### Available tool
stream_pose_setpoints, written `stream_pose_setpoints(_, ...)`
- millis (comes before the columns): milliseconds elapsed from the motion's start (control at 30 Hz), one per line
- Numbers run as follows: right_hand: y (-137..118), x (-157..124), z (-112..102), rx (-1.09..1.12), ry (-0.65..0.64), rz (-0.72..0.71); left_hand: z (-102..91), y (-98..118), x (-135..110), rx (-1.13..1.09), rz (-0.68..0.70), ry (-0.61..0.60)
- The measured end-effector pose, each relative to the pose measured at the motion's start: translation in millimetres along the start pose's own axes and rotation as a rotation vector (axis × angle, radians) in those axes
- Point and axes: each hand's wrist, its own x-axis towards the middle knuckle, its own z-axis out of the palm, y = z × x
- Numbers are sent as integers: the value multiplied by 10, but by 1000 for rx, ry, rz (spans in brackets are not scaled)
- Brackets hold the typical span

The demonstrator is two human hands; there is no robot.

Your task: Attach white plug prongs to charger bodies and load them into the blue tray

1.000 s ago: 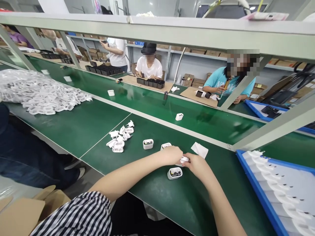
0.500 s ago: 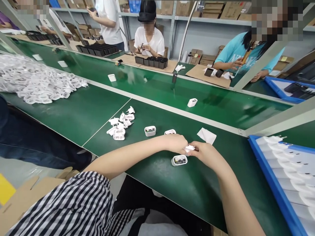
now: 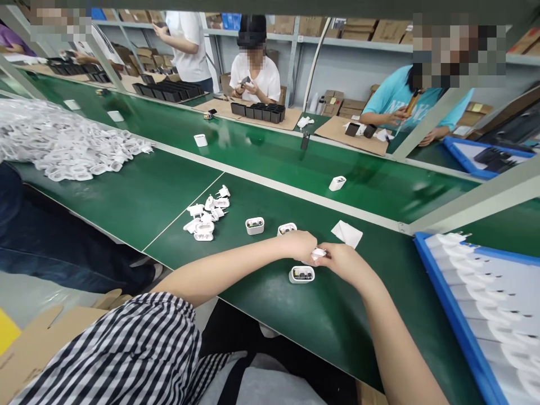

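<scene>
From my end the biggest thing is this long green bench, with a pale strip running along it between the near and far halves. Behind it there's grey shelving stuffed with cardboard boxes, and a few co-workers on the far side. Far left I've got a big heap of white shells; near right, a blue-rimmed tray. The left hand meets the right hand mid-bench, near side, around three open white housings. Smallest: a white piece pinched in the right fingers. Left fingers are hidden, so can't tell their grip.
</scene>
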Motion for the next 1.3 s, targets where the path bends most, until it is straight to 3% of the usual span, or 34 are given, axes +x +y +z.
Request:
stream_pose_setpoints(100,0,-47,27,1,52,-48,22,19,-36,32,-30,28)
stream_pose_setpoints(167,29,-74,56,49,81,-89,-60,21,43,60,-28,-70)
stream_pose_setpoints(233,77,-92,86,99,103,-131,-261,9,247,75,-91,-168)
stream_pose_setpoints(300,126,-107,110,127,129,-153,-550,-4,566,55,-223,-63)
stream_pose_setpoints(367,157,-119,125,145,147,-162,-837,-4,944,26,-308,201)
stream_pose_setpoints(433,169,-128,134,163,155,-170,-1031,12,1304,19,-290,400)
stream_pose_setpoints(567,168,-117,148,176,138,-172,-1061,60,1789,-7,-213,492)
stream_pose_setpoints(667,167,-101,155,182,116,-165,-958,107,1873,-24,-167,496)
stream_pose_setpoints(767,170,-94,158,195,118,-157,-903,101,1655,-39,-118,508)
stream_pose_setpoints(833,181,-82,163,222,94,-141,-889,-4,1324,-54,-113,534)
stream_pose_setpoints(967,211,-38,180,317,38,-133,-754,-482,313,-84,-194,684)
stream_pose_setpoints(1100,195,-14,184,383,10,-102,-299,-1022,-599,-139,-511,805)
stream_pose_setpoints(1200,165,-4,196,409,19,-92,125,-1252,-837,-252,-602,762)
stream_pose_setpoints(1300,161,10,219,438,24,-91,412,-1277,-784,-425,-468,669)
